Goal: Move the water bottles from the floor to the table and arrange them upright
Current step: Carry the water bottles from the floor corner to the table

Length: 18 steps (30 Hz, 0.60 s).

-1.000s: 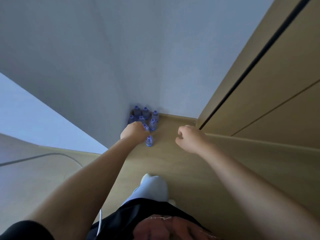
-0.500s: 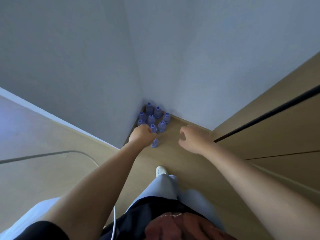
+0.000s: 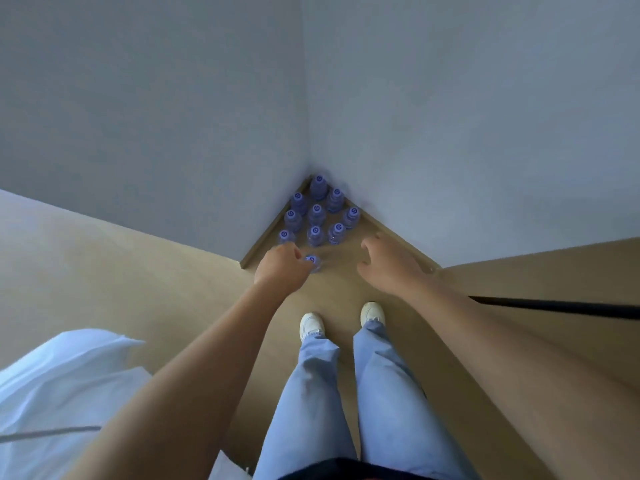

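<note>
Two legs in pale blue jeans (image 3: 322, 403) fill the bottom of the view, ending in white shoes (image 3: 311, 325) planted side by side on the wood floor (image 3: 194, 271). To the left, low in the frame, lies white bedding (image 3: 65, 379), its edge blurred. Both bare forearms reach forward and down from the near corners. The left hand (image 3: 282, 268) hangs just above the nearest bottle (image 3: 313, 263), its fingers (image 3: 294, 252) curled around or right against the cap end; the hand hides most of the bottle, so whether it truly grips it cannot be told. The right hand (image 3: 388, 263) is spread and relaxed, its fingers holding nothing, hovering over bare floor just right of the bottles. Beyond the nearest bottle, the other bottles (image 3: 316, 214) stand upright on the floor in a tight cluster, blue caps up, packed into the corner where two grey-blue walls (image 3: 450, 116) meet. The cluster narrows toward the corner, with a single bottle at the far tip and wider rows nearer the person. A wood skirting (image 3: 273, 226) runs along the foot of each wall, and the outer bottles sit close against it. To the right, a tan panel (image 3: 554, 271) with a dark horizontal gap (image 3: 554, 306) comes in from the frame edge.
</note>
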Motion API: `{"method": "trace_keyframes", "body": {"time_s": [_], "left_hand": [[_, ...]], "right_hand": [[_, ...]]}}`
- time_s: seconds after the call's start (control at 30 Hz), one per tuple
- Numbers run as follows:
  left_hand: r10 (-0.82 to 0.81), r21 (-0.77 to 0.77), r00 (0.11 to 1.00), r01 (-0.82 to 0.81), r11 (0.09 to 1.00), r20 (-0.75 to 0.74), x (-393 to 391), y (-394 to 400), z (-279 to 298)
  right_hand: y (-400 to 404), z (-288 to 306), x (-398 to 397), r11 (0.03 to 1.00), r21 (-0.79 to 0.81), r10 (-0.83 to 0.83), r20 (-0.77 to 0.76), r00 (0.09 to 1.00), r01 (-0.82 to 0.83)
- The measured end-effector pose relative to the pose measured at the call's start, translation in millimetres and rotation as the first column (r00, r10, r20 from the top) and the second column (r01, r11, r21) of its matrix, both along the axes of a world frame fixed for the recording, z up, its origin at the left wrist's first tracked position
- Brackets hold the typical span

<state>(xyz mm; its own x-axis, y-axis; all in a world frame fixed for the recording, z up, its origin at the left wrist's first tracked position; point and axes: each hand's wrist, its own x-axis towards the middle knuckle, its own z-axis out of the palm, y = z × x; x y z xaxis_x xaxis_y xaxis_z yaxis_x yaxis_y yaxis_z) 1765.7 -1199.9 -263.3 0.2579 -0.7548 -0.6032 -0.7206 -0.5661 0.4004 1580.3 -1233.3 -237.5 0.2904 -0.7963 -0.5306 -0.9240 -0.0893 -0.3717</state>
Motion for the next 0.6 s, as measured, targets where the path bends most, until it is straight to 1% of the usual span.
{"method": "trace_keyframes", "body": {"time_s": [0.1,0.27,0.37,0.5,0.6], "left_hand": [[0.057,0.029,0.998,-0.057,0.998,0.012,-4.0,-7.2,-29.5],[0.178,0.113,0.984,-0.178,0.978,0.012,-12.3,-4.7,-88.8],[0.237,0.144,0.971,-0.237,0.961,0.018,-18.2,-3.3,-127.3],[0.237,0.179,0.971,-0.237,0.955,0.022,-26.3,-5.7,-184.5],[0.210,0.167,0.977,-0.212,0.963,0.029,-27.7,-14.5,-230.6]], "right_hand": [[-21.1,-30.2,-5.4,0.998,0.035,0.057,-0.017,0.998,-0.057],[-48.6,-87.4,-16.4,0.991,0.095,0.094,-0.050,0.994,-0.089],[-61.6,-125.0,-16.4,0.988,0.097,0.124,-0.047,0.991,-0.119],[-75.4,-182.0,-11.7,0.987,0.071,0.149,-0.057,0.987,-0.145],[-85.3,-230.9,-7.0,0.974,0.077,0.220,-0.070,0.973,-0.214]]}}
